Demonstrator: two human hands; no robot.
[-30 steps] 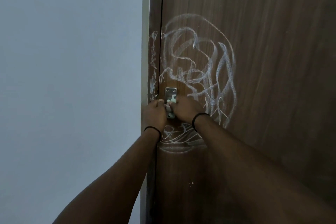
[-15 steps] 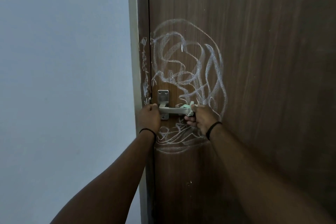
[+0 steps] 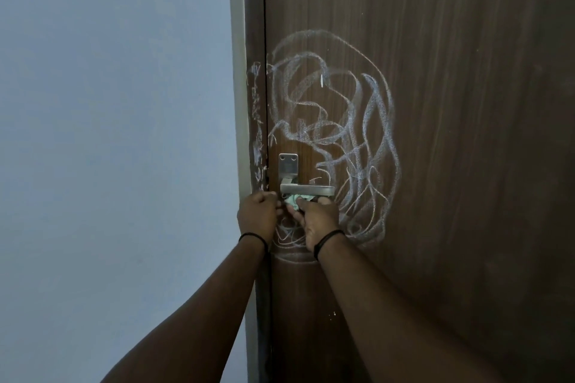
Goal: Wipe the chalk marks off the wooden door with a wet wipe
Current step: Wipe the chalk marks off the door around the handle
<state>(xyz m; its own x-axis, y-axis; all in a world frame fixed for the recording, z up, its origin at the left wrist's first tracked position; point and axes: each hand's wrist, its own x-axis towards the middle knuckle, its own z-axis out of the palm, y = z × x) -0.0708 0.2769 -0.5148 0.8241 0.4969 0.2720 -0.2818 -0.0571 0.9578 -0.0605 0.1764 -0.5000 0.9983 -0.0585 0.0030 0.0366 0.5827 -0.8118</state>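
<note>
Head view shows the right hand [image 3: 317, 216] pinching a crumpled pale-green wet wipe [image 3: 295, 199] under the metal lever handle [image 3: 306, 189], the left hand [image 3: 258, 214] curled beside it, white chalk scribbles [image 3: 336, 134] unwiped on the brown wooden door [image 3: 466, 102]; next, probably unfolding the wipe.

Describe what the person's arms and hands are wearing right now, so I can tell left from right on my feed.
Both forearms are bare, no sleeves or gloves in view. The left hand has a thin black band round its wrist; the right hand has a similar thin black band. No rings or watch can be made out, so worn items will not tell them apart.
</note>
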